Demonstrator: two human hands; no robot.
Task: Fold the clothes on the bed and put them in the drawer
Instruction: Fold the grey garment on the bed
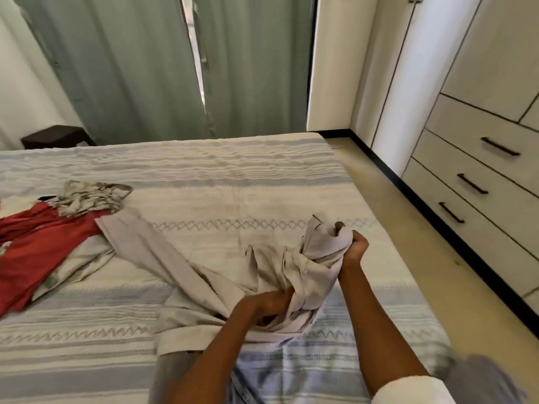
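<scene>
Both hands bunch a beige garment on the striped bed.
Right hand [356,246] grips the raised end of the beige garment [204,275]; left hand [268,304] clutches its middle folds. Its long tail trails left over the bed [233,176] toward a red garment [43,243] and a patterned one [90,196]. Closed drawers [478,182] stand right.

bare bedspread [233,182] ahead, clothes pile [43,228] (left)
</scene>
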